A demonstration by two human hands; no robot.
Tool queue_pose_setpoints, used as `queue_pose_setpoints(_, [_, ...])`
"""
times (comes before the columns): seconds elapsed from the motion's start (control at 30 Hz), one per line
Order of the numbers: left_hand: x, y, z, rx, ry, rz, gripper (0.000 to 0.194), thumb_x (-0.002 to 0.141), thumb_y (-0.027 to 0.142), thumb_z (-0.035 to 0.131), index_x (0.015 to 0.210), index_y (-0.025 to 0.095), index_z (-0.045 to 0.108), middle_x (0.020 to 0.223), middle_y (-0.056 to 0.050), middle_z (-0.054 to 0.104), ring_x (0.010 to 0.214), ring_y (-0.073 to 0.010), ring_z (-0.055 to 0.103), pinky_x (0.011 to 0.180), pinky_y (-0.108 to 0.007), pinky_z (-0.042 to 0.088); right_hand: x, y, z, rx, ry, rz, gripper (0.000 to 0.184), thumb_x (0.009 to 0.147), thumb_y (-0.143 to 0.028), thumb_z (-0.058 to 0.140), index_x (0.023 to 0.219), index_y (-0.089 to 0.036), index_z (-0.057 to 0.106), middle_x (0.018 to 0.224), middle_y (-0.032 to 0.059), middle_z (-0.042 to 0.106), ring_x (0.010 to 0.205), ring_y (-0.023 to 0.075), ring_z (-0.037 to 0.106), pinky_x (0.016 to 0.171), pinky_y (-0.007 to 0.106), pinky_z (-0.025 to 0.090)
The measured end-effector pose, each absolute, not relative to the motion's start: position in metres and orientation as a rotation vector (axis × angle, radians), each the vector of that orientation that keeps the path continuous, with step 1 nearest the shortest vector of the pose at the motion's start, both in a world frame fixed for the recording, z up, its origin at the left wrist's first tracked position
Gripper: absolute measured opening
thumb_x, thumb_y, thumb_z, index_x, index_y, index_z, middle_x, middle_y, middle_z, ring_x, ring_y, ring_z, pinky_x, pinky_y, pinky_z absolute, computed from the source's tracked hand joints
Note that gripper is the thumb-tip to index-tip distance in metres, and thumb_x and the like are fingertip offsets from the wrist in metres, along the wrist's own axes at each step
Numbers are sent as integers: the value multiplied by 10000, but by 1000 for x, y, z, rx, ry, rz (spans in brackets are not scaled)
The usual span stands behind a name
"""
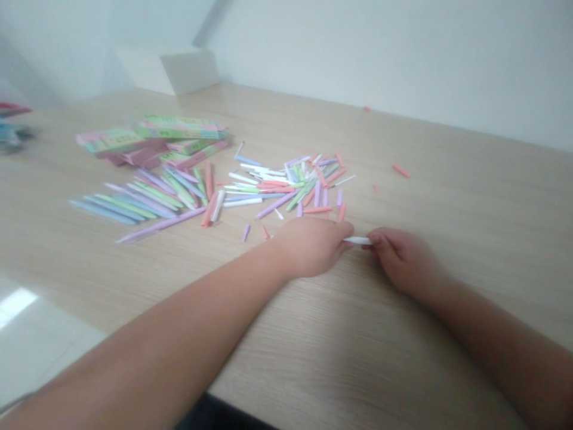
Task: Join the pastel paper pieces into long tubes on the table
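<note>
Between my hands is a slim white pen part, held level just above the table. The closed fingers of my left hand grip one end. My right hand pinches the other end between thumb and fingers. Past my left hand lies a loose heap of pen parts in white, coral, purple, green and blue, some of them short like caps. To the left, several longer pastel pens lie roughly side by side. Blur hides the finer details of the piece I hold.
Pink and green printed boxes are piled behind the pens. A white folded card or box stands near the wall. Stray coral pieces lie on the wooden table at the right. Blurred items sit at the far left.
</note>
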State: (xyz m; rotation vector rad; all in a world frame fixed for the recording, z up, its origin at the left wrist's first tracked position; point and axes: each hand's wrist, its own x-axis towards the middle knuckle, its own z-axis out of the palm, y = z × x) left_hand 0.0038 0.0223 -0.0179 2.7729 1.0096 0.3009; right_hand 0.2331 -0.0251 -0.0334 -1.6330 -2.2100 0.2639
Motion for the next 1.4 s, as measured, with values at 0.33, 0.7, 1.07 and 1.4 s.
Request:
queue_pose_setpoints(0.33, [5,24,-20,2793,963,332,374,1013,446,343,1137,245,633,954,-67,739,879,-255,692,695,-331,478,239,-31,-35,-1557,-2253,164,236,998,-389,486,979,-241,667,848,57,716,764,236,664,655,357,481])
queue_pose_setpoints(0.7, [4,24,-21,2805,936,354,381,1021,434,332,1119,247,649,957,-57,737,907,-248,692,692,-324,471,237,-29,-34,-1445,-2139,304,211,946,-397,594,1087,-251,653,984,70,714,813,234,668,699,368,525])
queue_pose_setpoints(1.07, [3,25,-20,2795,911,359,378,1026,434,318,1118,260,641,947,-47,737,879,-248,694,664,-320,460,237,-30,-33,-1419,-2155,308,222,957,-420,572,1071,-246,651,911,61,698,750,218,648,660,348,505])
queue_pose_setpoints(1.4, [1,26,-19,2790,947,305,377,1026,454,333,1169,251,616,953,-56,739,879,-250,699,666,-313,464,236,-27,-35,-1572,-2173,319,255,992,-447,505,997,-254,672,727,23,679,631,206,631,581,339,473])
